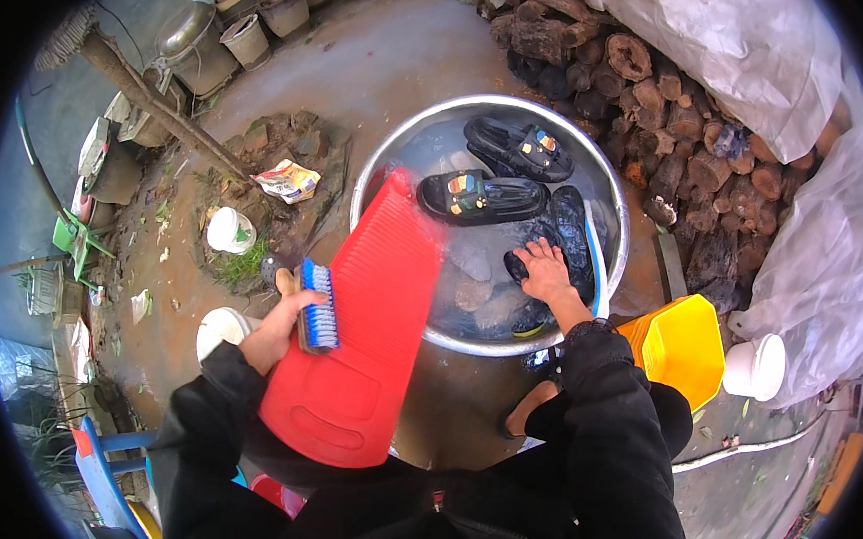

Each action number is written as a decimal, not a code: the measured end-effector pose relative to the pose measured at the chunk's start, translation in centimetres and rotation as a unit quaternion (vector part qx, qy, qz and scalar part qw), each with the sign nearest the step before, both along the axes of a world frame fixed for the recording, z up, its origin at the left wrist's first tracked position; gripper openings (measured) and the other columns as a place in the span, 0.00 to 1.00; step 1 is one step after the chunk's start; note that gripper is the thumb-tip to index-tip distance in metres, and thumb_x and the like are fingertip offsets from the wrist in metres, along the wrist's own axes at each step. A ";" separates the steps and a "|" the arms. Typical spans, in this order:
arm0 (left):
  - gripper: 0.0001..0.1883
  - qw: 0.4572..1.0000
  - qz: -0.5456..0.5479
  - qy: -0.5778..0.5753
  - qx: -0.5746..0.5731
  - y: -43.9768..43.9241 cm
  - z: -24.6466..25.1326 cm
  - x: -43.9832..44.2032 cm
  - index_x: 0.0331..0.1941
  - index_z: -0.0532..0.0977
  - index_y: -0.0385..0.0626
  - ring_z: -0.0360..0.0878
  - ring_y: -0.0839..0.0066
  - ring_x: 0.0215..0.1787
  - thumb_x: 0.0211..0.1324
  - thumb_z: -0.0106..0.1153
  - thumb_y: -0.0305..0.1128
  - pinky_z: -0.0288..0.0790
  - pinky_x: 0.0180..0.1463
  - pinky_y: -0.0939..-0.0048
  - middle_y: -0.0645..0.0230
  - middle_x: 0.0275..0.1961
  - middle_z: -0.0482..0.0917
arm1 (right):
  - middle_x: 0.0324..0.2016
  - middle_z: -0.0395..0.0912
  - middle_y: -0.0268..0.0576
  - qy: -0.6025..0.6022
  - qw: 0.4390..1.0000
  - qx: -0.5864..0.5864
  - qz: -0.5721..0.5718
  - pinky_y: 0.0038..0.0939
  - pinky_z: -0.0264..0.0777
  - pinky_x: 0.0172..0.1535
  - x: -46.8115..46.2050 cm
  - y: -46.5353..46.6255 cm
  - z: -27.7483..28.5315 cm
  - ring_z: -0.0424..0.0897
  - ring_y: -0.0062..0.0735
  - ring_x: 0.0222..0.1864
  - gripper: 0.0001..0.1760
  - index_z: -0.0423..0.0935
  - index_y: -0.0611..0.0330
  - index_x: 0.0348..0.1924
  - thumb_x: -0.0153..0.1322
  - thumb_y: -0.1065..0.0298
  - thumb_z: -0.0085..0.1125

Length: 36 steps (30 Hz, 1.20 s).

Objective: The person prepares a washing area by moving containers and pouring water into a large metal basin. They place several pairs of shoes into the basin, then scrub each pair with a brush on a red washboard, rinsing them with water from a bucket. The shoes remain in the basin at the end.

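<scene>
My left hand (pixel 276 329) grips a scrub brush (pixel 319 311) with blue and white bristles, held over a red plastic washboard (pixel 383 289). The washboard slopes from my lap into a round metal basin (pixel 469 347) of cloudy water. My right hand (pixel 546 272) reaches into the basin with fingers spread over a dark shoe (pixel 516 266); whether it touches the shoe is unclear. Two black slide sandals with colourful decorations, one lower (pixel 483 197) and one upper (pixel 522 148), float or rest near the far side. Another black shoe (pixel 572 218) lies at the right.
A white and blue hose (pixel 595 252) hangs over the basin's right rim. Right of it stand stacked yellow buckets (pixel 680 352) and a white bucket (pixel 756 367). Piled logs (pixel 693 166) lie behind. At left are a white tub (pixel 230 230), another white bucket (pixel 222 334) and a leaning broom (pixel 130 82).
</scene>
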<state>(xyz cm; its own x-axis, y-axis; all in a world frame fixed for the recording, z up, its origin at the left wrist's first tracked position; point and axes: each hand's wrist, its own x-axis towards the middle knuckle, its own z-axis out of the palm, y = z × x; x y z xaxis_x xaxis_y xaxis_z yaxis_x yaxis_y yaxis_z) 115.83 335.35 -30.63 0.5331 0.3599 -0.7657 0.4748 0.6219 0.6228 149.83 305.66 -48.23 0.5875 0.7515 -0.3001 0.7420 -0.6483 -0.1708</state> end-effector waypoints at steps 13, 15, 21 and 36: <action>0.18 0.983 0.103 -0.117 -0.099 -9.2 -13.8 6.7 0.48 0.72 0.42 0.83 0.71 0.37 0.57 0.62 0.36 0.80 0.44 0.63 0.67 0.38 0.80 | 0.52 0.79 0.53 0.140 0.930 0.203 -0.274 0.43 0.69 0.59 4.5 10.8 1.2 0.75 0.56 0.58 0.48 0.58 0.56 0.68 0.59 0.53 0.73; 0.18 0.985 0.147 -0.087 0.020 -9.7 -12.1 7.4 0.47 0.73 0.40 0.80 0.73 0.36 0.53 0.64 0.31 0.77 0.43 0.67 0.67 0.36 0.79 | 0.44 0.83 0.52 0.126 0.935 0.197 -0.266 0.45 0.72 0.53 3.8 9.7 0.1 0.80 0.55 0.51 0.43 0.66 0.55 0.63 0.59 0.50 0.73; 0.23 0.960 0.031 -0.057 0.271 -6.7 -11.3 10.4 0.51 0.75 0.42 0.80 0.65 0.44 0.50 0.67 0.35 0.74 0.48 0.64 0.61 0.46 0.77 | 0.44 0.84 0.48 0.146 0.889 0.270 -0.339 0.44 0.71 0.52 1.8 5.7 -2.3 0.81 0.52 0.50 0.38 0.72 0.52 0.57 0.60 0.42 0.71; 0.44 0.666 -0.375 0.064 0.642 -9.3 -16.5 18.4 0.70 0.62 0.52 0.72 0.56 0.55 0.51 0.65 0.56 0.70 0.55 0.53 0.55 0.51 0.74 | 0.39 0.83 0.56 0.037 0.872 0.189 -0.450 0.47 0.74 0.50 6.0 7.3 -11.4 0.82 0.58 0.45 0.31 0.72 0.63 0.50 0.63 0.48 0.66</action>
